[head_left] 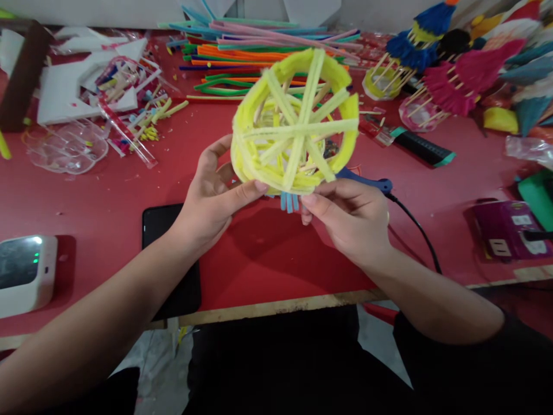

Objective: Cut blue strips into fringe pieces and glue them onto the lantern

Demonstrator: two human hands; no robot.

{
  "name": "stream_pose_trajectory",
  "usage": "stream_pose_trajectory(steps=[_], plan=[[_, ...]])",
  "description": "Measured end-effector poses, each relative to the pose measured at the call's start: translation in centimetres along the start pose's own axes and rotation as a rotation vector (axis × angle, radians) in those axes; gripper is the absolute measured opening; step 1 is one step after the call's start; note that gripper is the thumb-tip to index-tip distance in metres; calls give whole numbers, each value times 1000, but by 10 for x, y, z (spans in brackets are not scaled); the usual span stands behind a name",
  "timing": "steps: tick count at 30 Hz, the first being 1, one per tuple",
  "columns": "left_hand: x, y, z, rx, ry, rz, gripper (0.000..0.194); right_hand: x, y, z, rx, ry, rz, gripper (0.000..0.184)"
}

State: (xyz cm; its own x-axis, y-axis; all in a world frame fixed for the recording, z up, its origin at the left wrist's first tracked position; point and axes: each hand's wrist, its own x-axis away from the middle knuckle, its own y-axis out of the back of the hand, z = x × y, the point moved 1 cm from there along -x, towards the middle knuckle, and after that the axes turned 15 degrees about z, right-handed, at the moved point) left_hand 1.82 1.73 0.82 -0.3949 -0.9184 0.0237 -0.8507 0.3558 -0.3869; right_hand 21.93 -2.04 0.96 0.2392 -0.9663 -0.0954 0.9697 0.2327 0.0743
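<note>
A round yellow pipe-cleaner frame (298,124), wheel-shaped with crossing spokes and wooden sticks inside, is held up above the red table (268,248). My left hand (213,193) grips its lower left rim, thumb across the edge. My right hand (348,216) pinches the lower right rim. A few short blue pieces (289,202) hang below the frame between my hands.
A pile of coloured pipe cleaners (259,52) lies at the back. Finished tasselled pieces (453,69) stand at the far right. A blue glue gun (371,183) with a black cord, a black phone (173,259), a white device (26,274) and plastic trays (69,150) are around.
</note>
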Motion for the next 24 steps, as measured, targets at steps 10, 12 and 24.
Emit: stream_pose_trajectory(steps=[10, 12, 24], plan=[[0, -3, -1, 21, 4, -27, 75, -2, 0, -8, -116, -36, 22, 16], [1, -3, -1, 13, 12, -29, 78, -3, 0, -9, -119, -37, 27, 19], [0, -2, 1, 3, -3, 28, 71, -4, -1, -10, -145, -71, 20, 22]])
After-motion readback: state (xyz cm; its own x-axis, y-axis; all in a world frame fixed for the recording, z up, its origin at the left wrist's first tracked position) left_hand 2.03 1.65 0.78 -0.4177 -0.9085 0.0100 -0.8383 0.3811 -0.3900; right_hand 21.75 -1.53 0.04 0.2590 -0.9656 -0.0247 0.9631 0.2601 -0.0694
